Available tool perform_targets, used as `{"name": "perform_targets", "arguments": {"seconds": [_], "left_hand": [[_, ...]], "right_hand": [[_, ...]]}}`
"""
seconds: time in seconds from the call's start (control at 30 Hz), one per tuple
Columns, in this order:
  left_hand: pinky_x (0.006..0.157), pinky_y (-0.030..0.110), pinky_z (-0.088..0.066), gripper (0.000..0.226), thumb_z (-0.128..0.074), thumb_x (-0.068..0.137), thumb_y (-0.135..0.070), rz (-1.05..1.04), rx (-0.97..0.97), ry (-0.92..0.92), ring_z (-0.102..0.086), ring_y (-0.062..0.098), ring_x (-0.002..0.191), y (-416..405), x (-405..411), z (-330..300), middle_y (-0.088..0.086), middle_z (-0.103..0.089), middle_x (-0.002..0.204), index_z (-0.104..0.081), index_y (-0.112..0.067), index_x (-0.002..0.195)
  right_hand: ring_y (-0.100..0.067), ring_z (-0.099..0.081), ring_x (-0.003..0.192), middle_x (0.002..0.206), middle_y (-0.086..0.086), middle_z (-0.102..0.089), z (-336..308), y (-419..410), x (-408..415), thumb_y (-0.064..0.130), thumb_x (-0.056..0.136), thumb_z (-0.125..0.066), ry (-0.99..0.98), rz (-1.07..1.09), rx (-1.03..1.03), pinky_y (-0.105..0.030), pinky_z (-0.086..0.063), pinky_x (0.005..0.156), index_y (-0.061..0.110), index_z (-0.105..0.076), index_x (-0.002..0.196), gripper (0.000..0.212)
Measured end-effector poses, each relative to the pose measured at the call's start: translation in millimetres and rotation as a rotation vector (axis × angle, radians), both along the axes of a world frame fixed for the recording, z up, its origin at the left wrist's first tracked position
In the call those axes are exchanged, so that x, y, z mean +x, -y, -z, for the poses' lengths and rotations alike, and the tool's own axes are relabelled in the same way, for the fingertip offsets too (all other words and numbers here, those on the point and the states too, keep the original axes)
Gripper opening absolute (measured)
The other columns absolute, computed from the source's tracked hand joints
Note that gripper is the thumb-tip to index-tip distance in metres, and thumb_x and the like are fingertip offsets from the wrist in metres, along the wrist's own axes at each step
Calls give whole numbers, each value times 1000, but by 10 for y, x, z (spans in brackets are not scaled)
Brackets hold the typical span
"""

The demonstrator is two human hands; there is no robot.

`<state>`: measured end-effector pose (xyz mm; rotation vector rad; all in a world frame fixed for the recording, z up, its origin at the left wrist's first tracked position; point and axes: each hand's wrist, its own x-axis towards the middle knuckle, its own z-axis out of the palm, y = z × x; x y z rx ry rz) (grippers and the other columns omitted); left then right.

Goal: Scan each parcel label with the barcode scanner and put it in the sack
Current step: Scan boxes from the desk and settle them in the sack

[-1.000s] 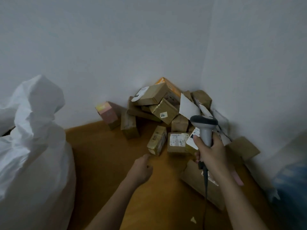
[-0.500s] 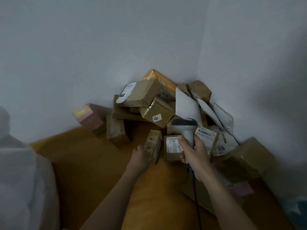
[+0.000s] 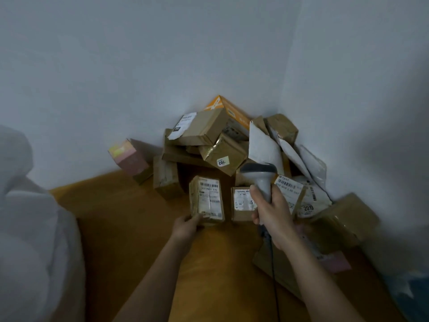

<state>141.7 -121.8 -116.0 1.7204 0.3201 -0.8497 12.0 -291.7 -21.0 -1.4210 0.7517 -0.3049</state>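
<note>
At the near edge of the heap in the room's corner, a small brown parcel (image 3: pixel 207 200) stands on end with its white barcode label (image 3: pixel 210 194) turned up toward the camera. The left hand (image 3: pixel 187 225) grips it at its lower end, fingers curled round the bottom edge. At 3 o'clock from it, the right hand (image 3: pixel 270 211) is wrapped round the handle of the grey barcode scanner (image 3: pixel 260 176), whose head points away toward the pile (image 3: pixel 222 145) rather than at the held label.

In my judgement the step in hand is the pick-and-present: 1 parcel is taken up, not yet scanned. The next move calls for swinging the scanner head toward 9 o'clock, or tilting the label under it, so the beam crosses the bars squarely; the label looks creased, so a flat angle may matter.

Just beside the held parcel, at 3 o'clock, a squat box (image 3: pixel 241 203) shows its own label. The white sack (image 3: pixel 34 228) bulks at 9 o'clock, well apart across the brown floor (image 3: pixel 130 228). A pink box (image 3: pixel 128 156) leans on the wall at 11 o'clock.
</note>
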Motion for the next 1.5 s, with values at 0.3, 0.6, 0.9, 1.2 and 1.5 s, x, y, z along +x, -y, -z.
{"name": "perform_targets", "arguments": {"seconds": [0.3,0.6,0.9,1.2,1.5], "left_hand": [[101,40,-49,45,-68,86,-5,-209,-397,-107,-63,34,111,-97,-408,-418,24,-64,118,-50,8,125],[102,44,-50,44,-66,89,-4,-308,-472,-98,-62,34,112,-126,-598,-627,21,-61,117,-49,4,128],[96,42,-54,48,-68,87,-5,-348,-465,-35,-63,33,110,-218,-669,-824,22,-61,118,-49,4,129],[77,34,-60,54,-70,86,-8,-351,-521,21,-65,32,108,-335,-688,-1070,21,-60,122,-46,1,134],[81,33,-60,58,-72,84,-14,-321,-596,74,-71,27,101,-473,-727,-1250,18,-66,121,-48,-2,135]], "right_hand": [[-18,-57,60,81,-12,-59,-483,-178,-389,46,101,-40,80,-121,58,-35,-46,58,21,-58,104,32],[-15,-56,58,97,-8,-64,-1069,-299,-690,42,102,-38,116,-144,-38,-32,-48,55,16,-58,112,34],[-17,-57,56,83,-13,-66,-1515,-500,-889,45,101,-38,130,-205,-158,-32,-46,56,23,-60,98,31],[-10,-54,51,60,0,-57,-1792,-687,-960,45,101,-37,162,-228,-226,-24,-45,51,24,-59,95,30],[-7,-53,48,65,2,-59,-1946,-850,-883,41,102,-37,200,-293,-268,-23,-46,48,20,-58,96,31]]}}
